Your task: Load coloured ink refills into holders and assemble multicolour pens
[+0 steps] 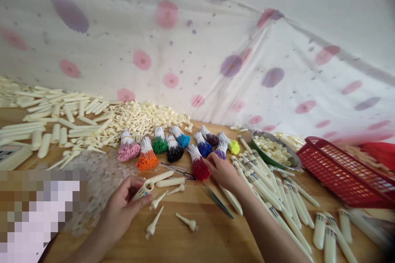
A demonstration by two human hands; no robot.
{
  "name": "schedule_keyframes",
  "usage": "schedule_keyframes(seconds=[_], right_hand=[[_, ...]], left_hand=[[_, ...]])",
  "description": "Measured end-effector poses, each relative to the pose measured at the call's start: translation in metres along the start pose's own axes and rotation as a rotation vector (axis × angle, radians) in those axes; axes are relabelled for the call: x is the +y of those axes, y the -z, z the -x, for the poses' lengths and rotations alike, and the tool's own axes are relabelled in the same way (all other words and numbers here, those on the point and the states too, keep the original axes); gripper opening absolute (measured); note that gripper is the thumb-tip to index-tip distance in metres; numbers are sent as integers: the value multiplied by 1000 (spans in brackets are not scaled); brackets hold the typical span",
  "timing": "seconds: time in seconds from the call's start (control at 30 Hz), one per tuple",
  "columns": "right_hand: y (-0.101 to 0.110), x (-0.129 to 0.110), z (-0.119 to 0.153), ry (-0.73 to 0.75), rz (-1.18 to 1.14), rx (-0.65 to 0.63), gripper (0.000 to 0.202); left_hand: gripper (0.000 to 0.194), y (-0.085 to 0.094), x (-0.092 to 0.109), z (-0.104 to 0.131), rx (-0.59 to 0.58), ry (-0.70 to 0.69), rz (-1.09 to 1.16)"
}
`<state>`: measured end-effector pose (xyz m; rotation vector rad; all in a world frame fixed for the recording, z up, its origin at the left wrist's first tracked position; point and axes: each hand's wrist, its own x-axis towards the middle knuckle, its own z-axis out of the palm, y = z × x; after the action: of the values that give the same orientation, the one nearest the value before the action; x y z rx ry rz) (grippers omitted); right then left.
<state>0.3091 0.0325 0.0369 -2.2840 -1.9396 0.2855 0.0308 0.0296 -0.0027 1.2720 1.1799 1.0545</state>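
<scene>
Between the thumb and fingers of my left hand is a cream multicolour pen barrel, its open end showing coloured pieces inside. My right hand has its fingers pinched together at the side of a dark red bundle of pen refills; whatever is between the fingertips is hidden. Other refill bundles stand around it, including orange, black and blue. A few loose refills and cream barrels lie between my hands. Tweezers rest below my right hand, and small cream pointed parts lie in front.
Cream tubes and small parts are heaped at the back left, with clear plastic pieces nearer. Multicolour pens lie on the right. Behind them are a green-sided bowl of cream parts and a red basket. A spotted plastic sheet hangs behind.
</scene>
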Motion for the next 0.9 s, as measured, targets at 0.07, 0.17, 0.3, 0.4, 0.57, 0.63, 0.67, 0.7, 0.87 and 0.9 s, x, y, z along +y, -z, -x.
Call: schedule_keyframes(seconds=[0.07,0.17,0.3,0.4,0.57,0.63,0.67,0.7,0.87,0.9], right_hand=[[-3,-4,-1,-6,71,-39,30],[-1,-6,-7,47,139,-108,32],[12,-2,-22,177,163,-231,28],[17,-2,-32,217,174,-267,30],[15,-6,-36,242,123,-242,22],[15,-3,-34,255,53,-258,21],[16,-1,-32,262,6,-276,22],[16,2,-30,271,-47,-300,24],[13,17,-17,334,-320,-353,25],[13,19,-14,346,-365,-350,24]], left_hand=[[30,-2,-1,1,0,-2,-6],[29,-4,0,3,-15,-35,-7],[26,-6,2,6,-50,-69,-20],[26,-6,3,6,-47,-91,-30],[25,-5,-1,4,-62,-116,-55],[23,-5,-2,4,-69,-118,-64],[22,-5,-2,4,-73,-117,-70],[21,-5,-1,4,-78,-116,-75],[18,-6,5,6,-83,-112,-81],[18,-6,6,7,-75,-112,-74]])
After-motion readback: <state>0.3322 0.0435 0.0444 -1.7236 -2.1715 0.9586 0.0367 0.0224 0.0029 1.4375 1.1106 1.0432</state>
